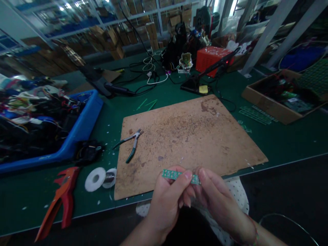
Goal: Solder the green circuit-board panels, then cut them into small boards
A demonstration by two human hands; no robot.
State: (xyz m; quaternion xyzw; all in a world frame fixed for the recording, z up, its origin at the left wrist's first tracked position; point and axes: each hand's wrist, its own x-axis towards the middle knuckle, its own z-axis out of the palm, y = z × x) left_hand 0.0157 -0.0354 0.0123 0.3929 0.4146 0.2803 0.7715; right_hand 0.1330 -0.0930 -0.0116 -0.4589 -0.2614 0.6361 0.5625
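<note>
A narrow green circuit board strip (171, 174) is held between my two hands at the front edge of the work board. My left hand (169, 194) is closed on its left part, the thumb lying across its face. At the strip's right end, the thumb and fingers of my right hand (215, 191) pinch it. The fingers hide part of the strip. On the worn brown board (187, 136) beyond my hands lie cutting pliers (135, 138) with dark green handles, their handles spread apart.
At left stand a blue bin (87, 119) of wired parts, a solder spool (109, 178) and a red-orange hand tool (64, 193). Behind are a hot-air tool (102, 82), a soldering iron stand (191, 83) and a red box (212, 58). A cardboard box (266, 106) holds circuit boards at right.
</note>
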